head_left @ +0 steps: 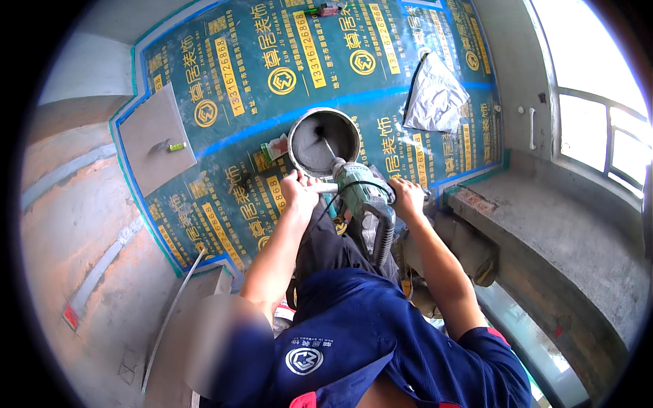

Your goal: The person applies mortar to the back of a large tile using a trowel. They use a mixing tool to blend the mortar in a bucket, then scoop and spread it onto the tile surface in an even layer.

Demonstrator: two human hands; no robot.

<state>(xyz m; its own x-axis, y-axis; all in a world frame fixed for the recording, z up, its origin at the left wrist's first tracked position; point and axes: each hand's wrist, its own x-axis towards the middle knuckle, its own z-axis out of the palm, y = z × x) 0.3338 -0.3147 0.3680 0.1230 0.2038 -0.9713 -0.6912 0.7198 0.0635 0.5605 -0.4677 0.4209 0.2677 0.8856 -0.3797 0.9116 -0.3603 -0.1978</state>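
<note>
In front of me a green handheld power mixer (360,194) points down into a round bucket (291,139). My left hand (299,192) is closed around the pale side handle on the mixer's left. On the opposite side, my right hand (408,198) grips the mixer's other handle, with its fingers partly hidden. The mixer's shaft tilts into wet grey mortar (316,155), where the lower end is hidden. A black cord loops over the tool's body, and a ribbed dark sleeve bends back toward my legs.
Green printed protective sheeting (258,129) with blue tape covers the floor. At left lies a grey board (146,129) with a green-handled tool (177,147) on it. A silver sheet (439,95) lies beyond the bucket at right. A concrete ledge (544,217) runs under the window.
</note>
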